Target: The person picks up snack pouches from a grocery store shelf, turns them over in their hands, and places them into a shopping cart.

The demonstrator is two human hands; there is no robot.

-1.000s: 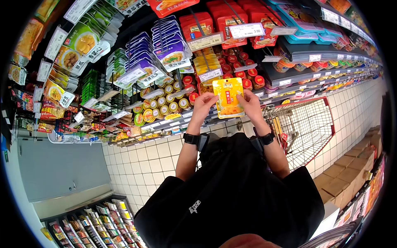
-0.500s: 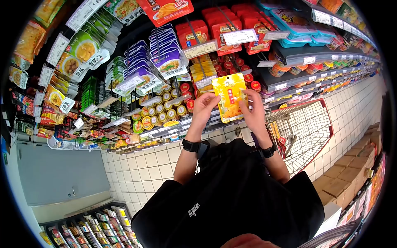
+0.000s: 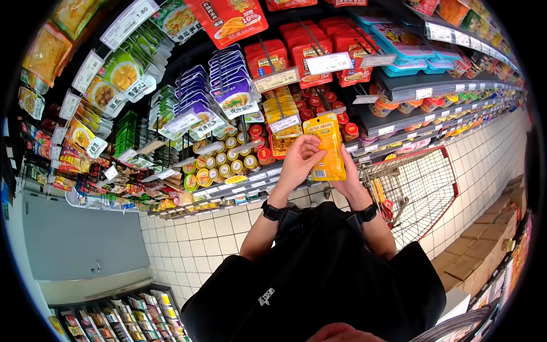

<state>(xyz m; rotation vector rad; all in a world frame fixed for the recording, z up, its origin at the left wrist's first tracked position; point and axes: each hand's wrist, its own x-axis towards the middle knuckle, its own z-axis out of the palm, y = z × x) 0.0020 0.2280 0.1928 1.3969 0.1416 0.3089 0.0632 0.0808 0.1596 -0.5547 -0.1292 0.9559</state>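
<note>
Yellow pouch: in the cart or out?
Out. The yellow pouch is up in the right hand, left hand at its side, apart from the wire cart.

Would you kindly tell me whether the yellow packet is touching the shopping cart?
Apart. The head view shows it: the yellow packet is held up clear of the shopping cart, with the right hand seen between them.

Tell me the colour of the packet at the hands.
The packet is mainly golden yellow; the head view shows it best.
</note>
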